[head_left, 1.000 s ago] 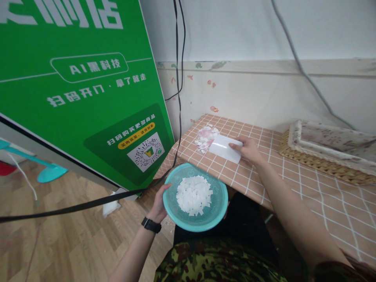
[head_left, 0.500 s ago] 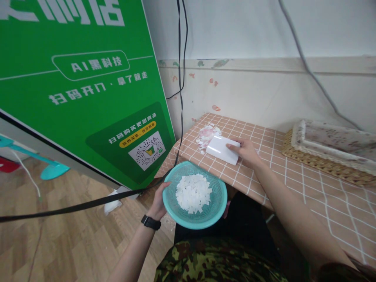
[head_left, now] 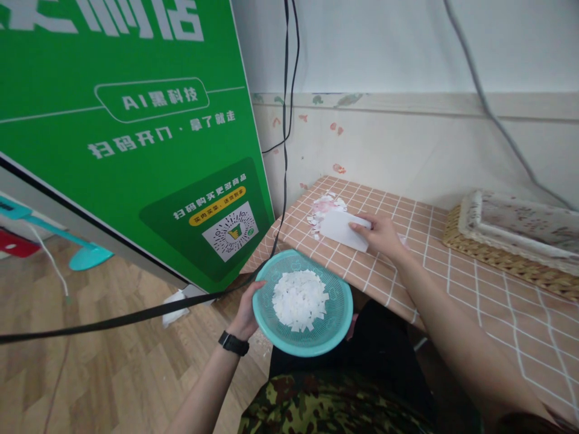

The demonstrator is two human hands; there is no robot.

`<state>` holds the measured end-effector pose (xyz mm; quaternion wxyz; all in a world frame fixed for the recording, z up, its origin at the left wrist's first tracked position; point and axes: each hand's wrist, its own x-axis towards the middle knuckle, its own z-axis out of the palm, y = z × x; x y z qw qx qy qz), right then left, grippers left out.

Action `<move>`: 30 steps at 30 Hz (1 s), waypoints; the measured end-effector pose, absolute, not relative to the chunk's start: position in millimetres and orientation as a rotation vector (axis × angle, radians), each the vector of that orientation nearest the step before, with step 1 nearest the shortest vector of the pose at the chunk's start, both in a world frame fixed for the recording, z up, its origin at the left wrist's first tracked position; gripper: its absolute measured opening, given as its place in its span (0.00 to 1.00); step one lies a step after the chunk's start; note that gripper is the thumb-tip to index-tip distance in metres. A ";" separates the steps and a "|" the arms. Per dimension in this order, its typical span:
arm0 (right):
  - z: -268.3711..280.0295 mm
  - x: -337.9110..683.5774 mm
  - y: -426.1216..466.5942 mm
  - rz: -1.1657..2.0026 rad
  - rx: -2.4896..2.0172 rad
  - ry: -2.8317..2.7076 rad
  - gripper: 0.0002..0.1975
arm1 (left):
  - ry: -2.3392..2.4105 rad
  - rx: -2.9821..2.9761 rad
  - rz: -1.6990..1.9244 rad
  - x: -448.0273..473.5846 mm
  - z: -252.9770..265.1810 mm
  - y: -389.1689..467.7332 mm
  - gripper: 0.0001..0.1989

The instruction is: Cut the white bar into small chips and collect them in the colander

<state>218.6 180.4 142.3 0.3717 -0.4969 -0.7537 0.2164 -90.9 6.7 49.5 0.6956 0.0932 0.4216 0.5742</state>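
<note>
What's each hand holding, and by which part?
The left hand holds the turquoise colander by its left rim; the right hand holds the white card by its right end.

Dim, diffuse light, slight softness, wide-angle stretch at edges, shadow beneath the table (head_left: 474, 289).

Two hands (head_left: 246, 310) (head_left: 382, 235), one colander (head_left: 338, 304), one card (head_left: 341, 229)

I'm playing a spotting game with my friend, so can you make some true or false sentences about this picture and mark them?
1. The left hand holds a turquoise strainer. True.
2. The turquoise strainer is empty. False: white scraps lie in it.
3. The right hand holds a white card. True.
4. The right wrist wears a wristband. False: the black wristband is on the left wrist.
5. A wicker basket sits on the checked tablecloth. True.
</note>
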 end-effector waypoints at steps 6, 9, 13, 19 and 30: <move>140.8 220.4 178.3 0.680 -1.268 -1.846 0.19 | 0.944 0.203 1.283 -92.1 48.9 7.8 0.09; 139.3 219.0 178.3 0.678 -1.259 -1.823 0.20 | 0.945 0.209 1.276 -92.5 47.9 8.3 0.10; 139.6 217.0 179.4 0.605 -1.237 -1.918 0.20 | 0.949 0.200 1.285 -93.2 45.9 8.8 0.10; 153.5 207.6 174.8 0.350 -1.157 -2.113 0.16 | 0.921 0.175 1.275 -94.0 44.7 8.6 0.09; 193.6 196.5 166.5 -0.092 -1.152 -2.499 0.13 | 0.921 0.191 1.261 -91.9 48.5 6.6 0.10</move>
